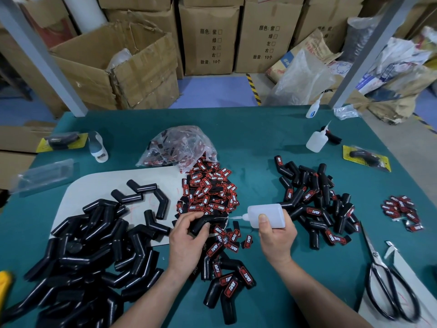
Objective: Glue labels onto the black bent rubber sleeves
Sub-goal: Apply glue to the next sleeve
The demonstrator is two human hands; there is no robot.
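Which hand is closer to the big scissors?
Right. The right hand, holding the glue bottle, sits to the left of the scissors; the left hand, gripping a black bent sleeve, is farther left still.

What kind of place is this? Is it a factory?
Probably a small factory or workshop bench: stacked cardboard cartons behind, heaps of black bent rubber sleeves and labels on the green table, and a glue bottle in the right hand.

I read "TAPER" in white on the red-and-black labels [208, 195], loose or stuck on sleeves [214, 295], and "颜色: 紫 绿 左 右, 数量: 10个" printed on two cartons [210, 20].
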